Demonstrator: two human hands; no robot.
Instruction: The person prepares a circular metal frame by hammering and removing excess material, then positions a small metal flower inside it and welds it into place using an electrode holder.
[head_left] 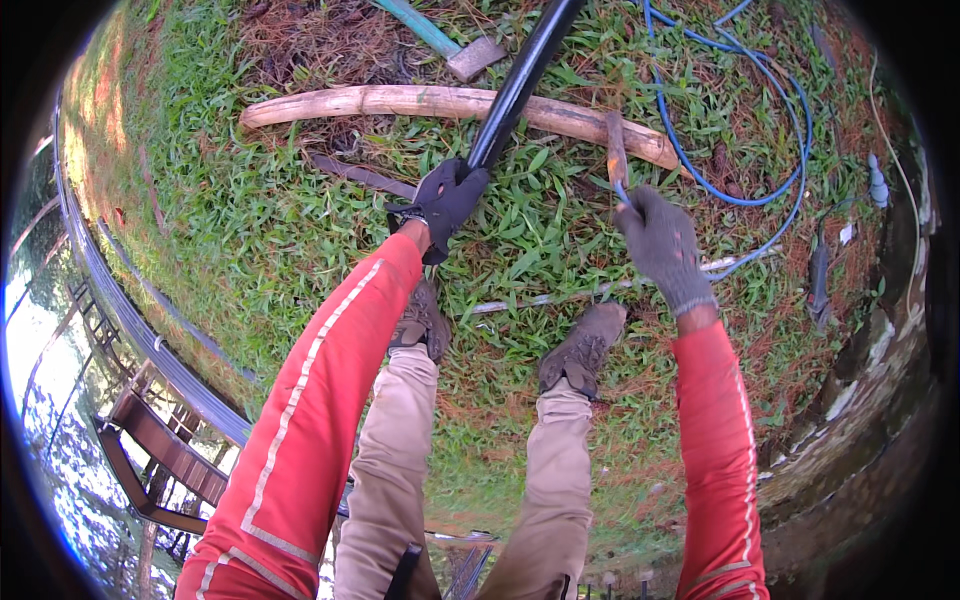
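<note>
My left hand (pixel 445 200), in a dark glove, is closed on a long black pipe (pixel 510 90) that rises to the top edge. My right hand (pixel 655 240), in a grey glove, grips a short tool (pixel 616 150) with a brown, worn shaft and some blue near my fingers; its exact kind is unclear. A pale curved log (pixel 390 100) lies across the grass behind the pipe. A flat dark strip (pixel 355 172) lies beside my left hand, and a thin pale rod (pixel 525 303) lies near my boots.
A hammer-like tool (pixel 475 58) with a teal handle lies at the top. Blue hose (pixel 750 200) loops on the right, near small grey objects (pixel 878 180). Long pipes (pixel 150 340) and a wooden structure (pixel 170 450) are at the left. A stone edge (pixel 880 340) bends along the right rim.
</note>
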